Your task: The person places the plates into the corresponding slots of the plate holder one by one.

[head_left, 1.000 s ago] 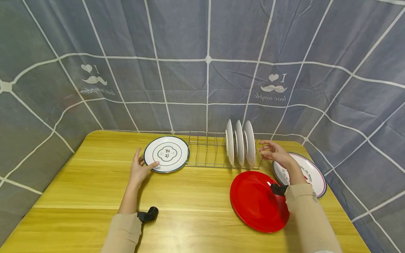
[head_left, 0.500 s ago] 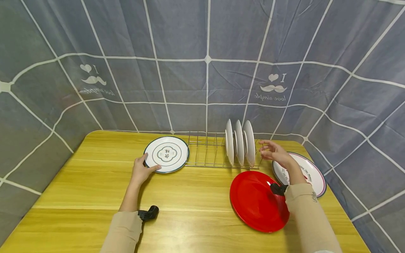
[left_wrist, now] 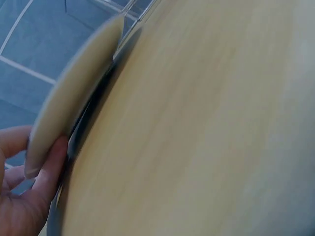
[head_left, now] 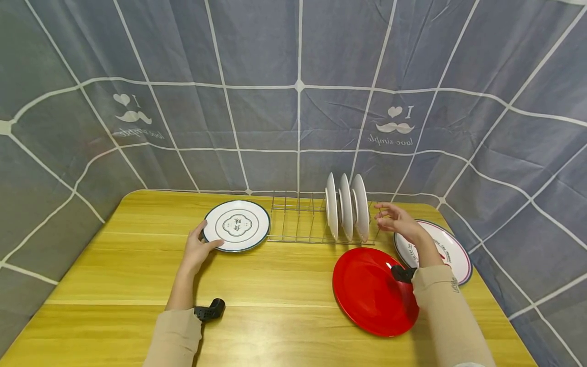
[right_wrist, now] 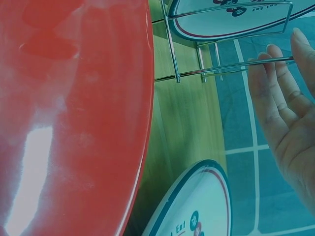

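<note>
My left hand (head_left: pixel 196 251) pinches the left rim of a white plate (head_left: pixel 236 224) with a dark blue edge and printed characters. In the left wrist view, this plate (left_wrist: pixel 74 98) tilts above the wooden table, its underside showing. At the right end of a wire dish rack (head_left: pixel 298 239), my right hand (head_left: pixel 399 221) has loosely bent fingers. The right wrist view shows those fingertips (right_wrist: pixel 258 66) right at a rack wire, thumb apart from them. Several white plates (head_left: pixel 347 208) stand upright in the rack's right part.
A large red plate (head_left: pixel 373 293) lies in front of the rack. Beside it, partly under the right forearm, is a white plate (head_left: pixel 451 255) with a red and blue rim. A grey checked curtain (head_left: pixel 257 117) hangs behind the table (head_left: pixel 270 316).
My left fingers have closed in on the rim of the blue-edged plate, which has moved slightly left, off the rack's end. The right hand has stayed in place.
</note>
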{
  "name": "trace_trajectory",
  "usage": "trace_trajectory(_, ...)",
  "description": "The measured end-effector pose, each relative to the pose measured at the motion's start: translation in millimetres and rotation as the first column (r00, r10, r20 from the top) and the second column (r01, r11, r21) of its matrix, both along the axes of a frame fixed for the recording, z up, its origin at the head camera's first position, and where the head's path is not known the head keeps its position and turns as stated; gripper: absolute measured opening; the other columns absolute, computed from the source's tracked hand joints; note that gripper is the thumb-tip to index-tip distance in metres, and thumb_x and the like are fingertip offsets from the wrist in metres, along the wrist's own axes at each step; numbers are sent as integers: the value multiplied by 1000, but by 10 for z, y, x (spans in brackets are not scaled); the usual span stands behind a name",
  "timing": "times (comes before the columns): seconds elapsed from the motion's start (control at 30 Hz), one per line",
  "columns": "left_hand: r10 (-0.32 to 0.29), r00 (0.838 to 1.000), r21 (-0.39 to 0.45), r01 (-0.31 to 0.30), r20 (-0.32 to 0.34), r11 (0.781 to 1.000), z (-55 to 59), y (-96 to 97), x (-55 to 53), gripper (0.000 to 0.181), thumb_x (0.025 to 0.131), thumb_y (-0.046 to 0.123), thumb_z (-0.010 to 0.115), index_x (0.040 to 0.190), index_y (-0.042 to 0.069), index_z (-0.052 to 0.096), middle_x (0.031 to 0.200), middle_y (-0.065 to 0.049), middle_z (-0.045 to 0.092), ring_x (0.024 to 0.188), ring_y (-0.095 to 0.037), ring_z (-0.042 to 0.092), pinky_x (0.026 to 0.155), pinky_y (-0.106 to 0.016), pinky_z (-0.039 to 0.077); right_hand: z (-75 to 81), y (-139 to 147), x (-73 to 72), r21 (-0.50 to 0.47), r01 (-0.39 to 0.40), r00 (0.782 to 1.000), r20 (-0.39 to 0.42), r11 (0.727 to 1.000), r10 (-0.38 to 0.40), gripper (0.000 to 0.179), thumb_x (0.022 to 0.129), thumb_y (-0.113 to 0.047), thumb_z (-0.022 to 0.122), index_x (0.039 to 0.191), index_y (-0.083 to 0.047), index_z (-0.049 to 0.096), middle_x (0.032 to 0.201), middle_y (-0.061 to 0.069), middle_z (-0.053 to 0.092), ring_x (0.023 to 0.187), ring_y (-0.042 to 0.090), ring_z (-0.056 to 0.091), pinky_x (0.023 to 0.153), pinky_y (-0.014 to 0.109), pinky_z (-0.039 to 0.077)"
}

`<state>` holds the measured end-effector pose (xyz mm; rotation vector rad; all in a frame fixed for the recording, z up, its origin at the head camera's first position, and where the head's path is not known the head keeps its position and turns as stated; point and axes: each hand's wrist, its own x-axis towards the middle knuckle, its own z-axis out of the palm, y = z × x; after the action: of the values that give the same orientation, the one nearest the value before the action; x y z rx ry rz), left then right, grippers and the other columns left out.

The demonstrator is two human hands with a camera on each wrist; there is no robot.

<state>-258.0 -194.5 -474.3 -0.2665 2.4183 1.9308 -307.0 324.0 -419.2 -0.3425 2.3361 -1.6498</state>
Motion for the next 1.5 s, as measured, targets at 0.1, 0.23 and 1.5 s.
trace_trajectory(0.1, -33, 999, 104, 30, 33, 994, 52, -33, 21, 82, 85, 0, 59, 147, 5, 5, 150, -22, 5, 127, -25, 33, 89, -13, 41, 0, 0, -5, 5, 6, 1000, 12, 1000, -6, 48, 89, 5, 51, 132, 9, 29, 111, 30, 43, 93, 23, 58, 86, 38, 51)
trace_trajectory(0.23, -81, 996, 276, 71, 25, 958, 69, -52, 44, 85, 86, -3, 56, 147, 9, -2, 145, -29, 16, 99, -4, 53, 78, -8, 45, -5, -6, -6, 7, 12, 1000, 17, 1000, -12, 48, 89, 5, 51, 132, 8, 29, 113, 33, 41, 94, 24, 58, 87, 39, 50)
trace_trajectory(1.5, 233, 903, 645, 62, -361, 762, 850, 381, 42, 82, 76, -22, 57, 140, 23, 35, 108, -11, 44, 76, -11, 59, 65, -22, 56, 23, -20, 47, -47, 12, 1000, 28, 999, -11, 37, 89, 9, 49, 116, -15, 45, 103, 16, 48, 85, 16, 58, 86, 38, 51)
